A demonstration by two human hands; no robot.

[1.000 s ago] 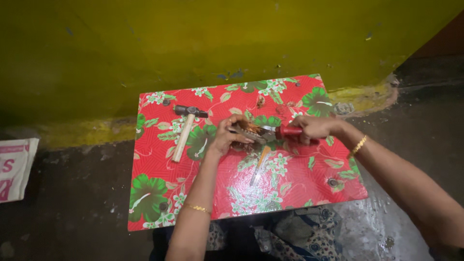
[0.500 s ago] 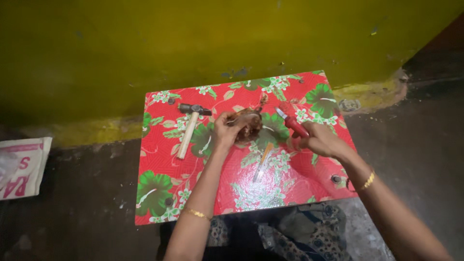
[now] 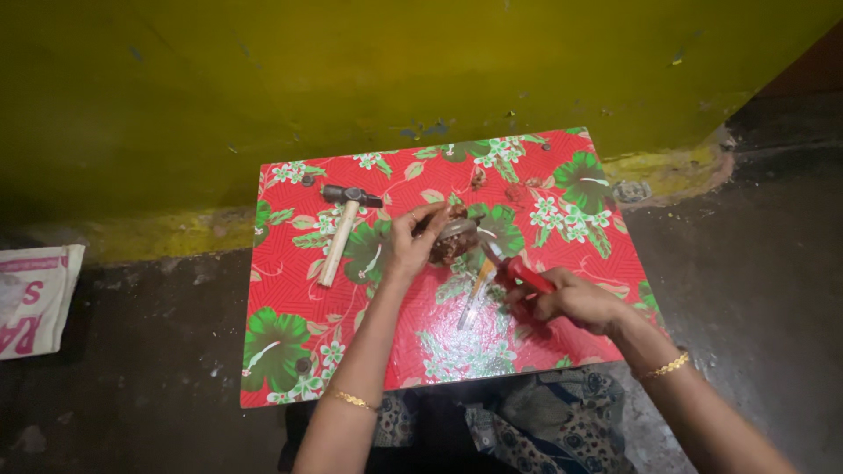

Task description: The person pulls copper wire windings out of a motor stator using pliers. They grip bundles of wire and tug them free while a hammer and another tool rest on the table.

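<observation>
Floral red table (image 3: 299, 325): left hand (image 3: 413, 241) grips dark brown lump (image 3: 452, 244).

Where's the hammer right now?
In the head view the hammer lies on the table, on its left part, just left of the left hand, untouched.

Left hand (image 3: 411, 250) on a brown lump (image 3: 453, 244), right hand (image 3: 571, 303) around red-handled pliers (image 3: 518, 274), hammer (image 3: 342, 228) alongside.

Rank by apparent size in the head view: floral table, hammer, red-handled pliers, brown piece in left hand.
1. Floral table
2. Hammer
3. Red-handled pliers, partly hidden by the right hand
4. Brown piece, partly hidden by the left hand
</observation>
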